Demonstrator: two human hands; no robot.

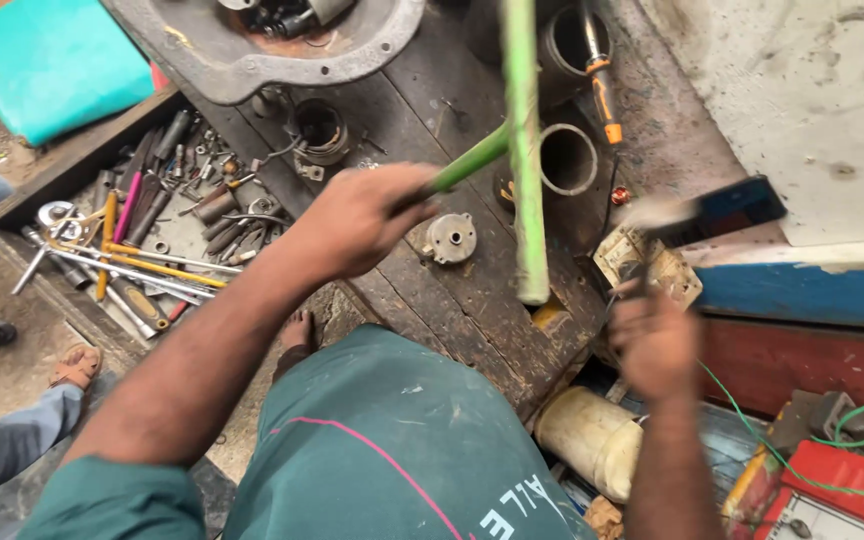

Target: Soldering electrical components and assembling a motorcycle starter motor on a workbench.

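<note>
Two hands busy: left hand (357,222) closed round a green rod (523,150), over the dark wooden bench (452,310); right hand (655,340) clenched on a motion-blurred brush (707,212) at the bench's right edge. Probably stiff and light, best held low. Small round metal part (451,238) just beside. Tight room: tool tray (142,235) left, steel rings (568,158) behind.
</note>
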